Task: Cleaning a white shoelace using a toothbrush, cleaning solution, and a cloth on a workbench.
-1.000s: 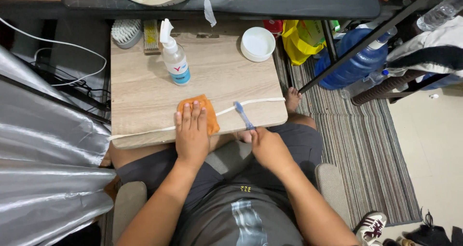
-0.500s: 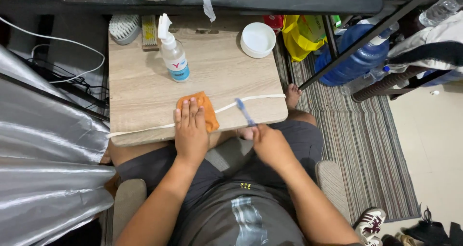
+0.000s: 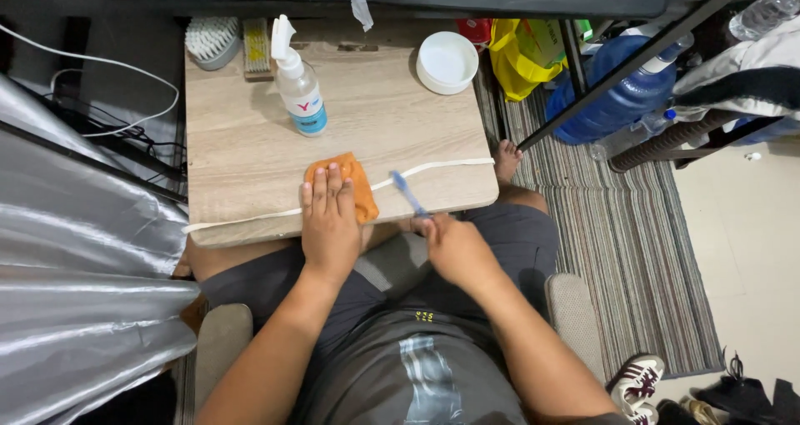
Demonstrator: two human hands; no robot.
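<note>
While your left hand (image 3: pixel 330 222) lies flat, half hiding an orange cloth (image 3: pixel 350 181) on the table (image 3: pixel 242 142), your right hand (image 3: pixel 454 247) grips a blue toothbrush (image 3: pixel 408 192).

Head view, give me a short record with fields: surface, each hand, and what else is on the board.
surface: light wooden board across the person's lap
left hand: flat on an orange cloth, which lies over a white shoelace
right hand: holds a blue toothbrush, head on the shoelace
far side: spray bottle, white round container, scrub brush
</note>
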